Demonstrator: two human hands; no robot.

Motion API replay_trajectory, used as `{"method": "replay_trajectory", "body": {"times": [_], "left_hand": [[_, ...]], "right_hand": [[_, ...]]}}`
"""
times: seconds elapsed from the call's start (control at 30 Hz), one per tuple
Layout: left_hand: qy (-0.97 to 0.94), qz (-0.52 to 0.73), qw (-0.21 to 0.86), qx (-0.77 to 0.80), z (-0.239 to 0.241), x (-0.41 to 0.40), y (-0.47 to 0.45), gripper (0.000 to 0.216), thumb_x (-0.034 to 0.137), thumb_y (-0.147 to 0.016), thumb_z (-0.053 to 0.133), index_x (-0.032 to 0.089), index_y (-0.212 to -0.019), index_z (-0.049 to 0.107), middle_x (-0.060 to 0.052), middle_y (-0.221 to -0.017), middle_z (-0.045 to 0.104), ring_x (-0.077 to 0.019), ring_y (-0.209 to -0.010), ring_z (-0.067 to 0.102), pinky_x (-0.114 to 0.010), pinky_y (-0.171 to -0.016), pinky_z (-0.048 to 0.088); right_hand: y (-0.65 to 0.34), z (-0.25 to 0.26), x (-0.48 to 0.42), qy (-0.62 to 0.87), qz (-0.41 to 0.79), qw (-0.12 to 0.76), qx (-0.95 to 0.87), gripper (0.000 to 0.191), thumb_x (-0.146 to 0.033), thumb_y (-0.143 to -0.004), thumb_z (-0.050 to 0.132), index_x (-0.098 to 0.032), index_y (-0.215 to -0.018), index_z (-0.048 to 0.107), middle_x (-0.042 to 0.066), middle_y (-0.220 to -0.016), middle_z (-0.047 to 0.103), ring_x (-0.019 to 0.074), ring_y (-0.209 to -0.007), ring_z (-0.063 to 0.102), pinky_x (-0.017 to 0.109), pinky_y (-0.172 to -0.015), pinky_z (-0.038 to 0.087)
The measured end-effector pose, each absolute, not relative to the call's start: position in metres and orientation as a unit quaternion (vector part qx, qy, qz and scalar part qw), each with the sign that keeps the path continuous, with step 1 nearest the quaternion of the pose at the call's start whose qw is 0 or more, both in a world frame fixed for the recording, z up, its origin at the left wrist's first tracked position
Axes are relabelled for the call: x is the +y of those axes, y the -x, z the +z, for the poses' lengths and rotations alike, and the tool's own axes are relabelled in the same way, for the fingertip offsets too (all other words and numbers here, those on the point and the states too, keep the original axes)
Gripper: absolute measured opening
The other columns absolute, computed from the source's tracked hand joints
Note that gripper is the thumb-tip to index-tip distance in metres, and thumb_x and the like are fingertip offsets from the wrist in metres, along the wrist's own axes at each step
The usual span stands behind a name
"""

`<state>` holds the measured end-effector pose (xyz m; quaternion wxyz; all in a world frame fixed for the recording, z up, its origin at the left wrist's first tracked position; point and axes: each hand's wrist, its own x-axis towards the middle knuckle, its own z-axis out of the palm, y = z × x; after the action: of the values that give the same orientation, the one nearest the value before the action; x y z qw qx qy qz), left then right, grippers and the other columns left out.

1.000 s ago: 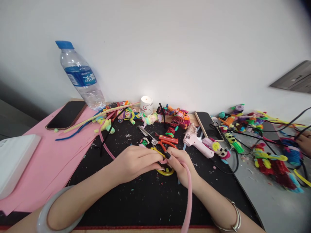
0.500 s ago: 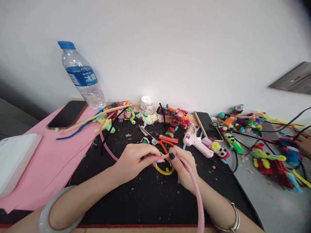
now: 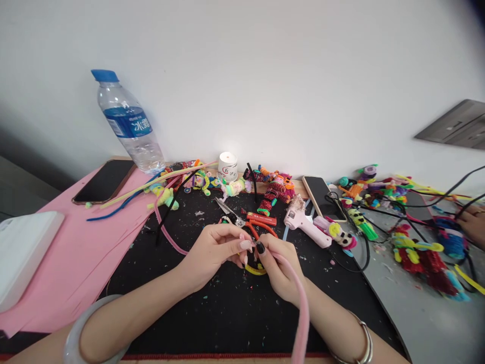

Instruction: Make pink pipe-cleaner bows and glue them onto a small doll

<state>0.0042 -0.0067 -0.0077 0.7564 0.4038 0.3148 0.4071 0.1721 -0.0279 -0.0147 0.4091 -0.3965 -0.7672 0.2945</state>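
A long pink pipe cleaner (image 3: 299,303) runs up from the bottom edge into my right hand (image 3: 280,263), pinched between thumb and fingers. My left hand (image 3: 217,250) is closed on the pink strand at its fingertips, almost touching the right thumb. The exact part between the fingertips is mostly hidden. Just beyond my hands lie scissors (image 3: 261,222) with orange handles, blades pointing away to the left. A yellow ring-shaped piece (image 3: 254,271) shows beneath my fingers on the black mat (image 3: 227,323).
Along the wall stand colourful pipe-cleaner figures (image 3: 275,189), a white paper cup (image 3: 228,167) and a leaning water bottle (image 3: 129,124). A pink glue gun (image 3: 308,225) and a phone (image 3: 322,197) lie right. Pink sheets (image 3: 76,263) cover the left. Another person's hand (image 3: 473,225) is far right.
My left fingers have curled and turned around the pink pipe cleaner, with the thumb now on top. The hands are closer together, and the trailing length has swung slightly left.
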Motion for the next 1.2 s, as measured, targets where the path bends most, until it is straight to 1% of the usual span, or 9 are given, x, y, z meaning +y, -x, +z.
{"method": "replay_trajectory", "body": {"times": [0.17, 0.4, 0.6, 0.73, 0.93, 1.03, 1.1, 1.13, 1.2], "left_hand": [[-0.422, 0.41, 0.742, 0.32, -0.006, -0.009, -0.004, 0.013, 0.024, -0.075, 0.067, 0.012, -0.069, 0.066, 0.001, -0.058, 0.06, -0.0076, -0.052, 0.055, -0.018, -0.051, 0.046], [-0.418, 0.42, 0.724, 0.353, -0.006, -0.012, -0.007, 0.019, 0.03, -0.076, 0.065, 0.012, -0.071, 0.067, 0.0, -0.055, 0.06, -0.0085, -0.049, 0.054, -0.021, -0.051, 0.046], [-0.447, 0.426, 0.694, 0.369, -0.004, -0.013, -0.006, 0.014, 0.025, -0.073, 0.068, 0.013, -0.069, 0.065, 0.003, -0.053, 0.058, -0.0084, -0.05, 0.053, -0.021, -0.054, 0.047], [-0.459, 0.426, 0.692, 0.36, -0.003, -0.014, -0.006, 0.014, 0.025, -0.077, 0.064, 0.012, -0.07, 0.063, 0.003, -0.054, 0.058, -0.0082, -0.051, 0.054, -0.021, -0.054, 0.048], [-0.483, 0.435, 0.678, 0.343, -0.001, -0.014, -0.005, 0.014, 0.026, -0.081, 0.059, 0.013, -0.075, 0.061, 0.001, -0.062, 0.058, -0.0089, -0.057, 0.056, -0.02, -0.056, 0.049], [-0.489, 0.454, 0.653, 0.358, 0.001, -0.013, -0.003, 0.014, 0.028, -0.083, 0.057, 0.014, -0.08, 0.06, -0.001, -0.07, 0.06, -0.0104, -0.061, 0.058, -0.021, -0.056, 0.05], [-0.489, 0.458, 0.648, 0.364, 0.002, -0.012, -0.003, 0.016, 0.029, -0.084, 0.055, 0.014, -0.084, 0.059, -0.002, -0.075, 0.062, -0.0118, -0.062, 0.06, -0.022, -0.056, 0.05], [-0.493, 0.451, 0.65, 0.363, 0.002, -0.011, -0.002, 0.017, 0.03, -0.085, 0.053, 0.014, -0.085, 0.059, -0.003, -0.075, 0.063, -0.0123, -0.062, 0.061, -0.023, -0.056, 0.05], [-0.508, 0.427, 0.656, 0.36, 0.002, -0.011, -0.003, 0.02, 0.031, -0.086, 0.05, 0.013, -0.088, 0.059, -0.002, -0.07, 0.061, -0.0119, -0.058, 0.06, -0.023, -0.055, 0.049]], "right_hand": [[-0.173, -0.017, -0.028, 0.38, 0.298, 0.416, -0.771, 0.021, -0.024, -0.09, 0.036, -0.019, -0.07, 0.043, -0.002, -0.06, 0.042, 0.0093, -0.05, 0.039, 0.021, -0.047, 0.033], [-0.171, -0.016, -0.029, 0.359, 0.24, 0.406, -0.805, 0.016, -0.019, -0.089, 0.035, -0.019, -0.077, 0.046, -0.001, -0.063, 0.044, 0.0105, -0.051, 0.039, 0.023, -0.048, 0.034], [-0.172, -0.024, -0.028, 0.354, 0.214, 0.373, -0.831, 0.016, -0.019, -0.089, 0.034, -0.019, -0.082, 0.049, 0.001, -0.065, 0.047, 0.0114, -0.053, 0.042, 0.023, -0.051, 0.036], [-0.173, -0.026, -0.028, 0.348, 0.234, 0.383, -0.823, 0.016, -0.02, -0.089, 0.036, -0.018, -0.084, 0.05, 0.002, -0.067, 0.049, 0.012, -0.056, 0.045, 0.024, -0.052, 0.037], [-0.173, -0.016, -0.027, 0.334, 0.268, 0.393, -0.814, 0.012, -0.017, -0.085, 0.039, -0.018, -0.085, 0.051, 0.002, -0.068, 0.051, 0.0131, -0.058, 0.045, 0.025, -0.054, 0.038], [-0.176, -0.013, -0.028, 0.352, 0.303, 0.414, -0.783, 0.019, -0.022, -0.088, 0.035, -0.017, -0.091, 0.052, 0.003, -0.072, 0.053, 0.0138, -0.06, 0.047, 0.027, -0.055, 0.039], [-0.178, -0.014, -0.028, 0.373, 0.312, 0.432, -0.759, 0.024, -0.026, -0.09, 0.03, -0.018, -0.091, 0.053, 0.004, -0.075, 0.053, 0.0142, -0.061, 0.048, 0.027, -0.057, 0.039], [-0.178, -0.014, -0.029, 0.384, 0.311, 0.438, -0.751, 0.024, -0.026, -0.091, 0.03, -0.018, -0.09, 0.053, 0.004, -0.074, 0.053, 0.0142, -0.061, 0.048, 0.027, -0.057, 0.039], [-0.178, -0.016, -0.03, 0.399, 0.304, 0.443, -0.743, 0.018, -0.026, -0.09, 0.036, -0.018, -0.087, 0.052, 0.002, -0.071, 0.051, 0.0128, -0.058, 0.045, 0.025, -0.054, 0.036]]}}
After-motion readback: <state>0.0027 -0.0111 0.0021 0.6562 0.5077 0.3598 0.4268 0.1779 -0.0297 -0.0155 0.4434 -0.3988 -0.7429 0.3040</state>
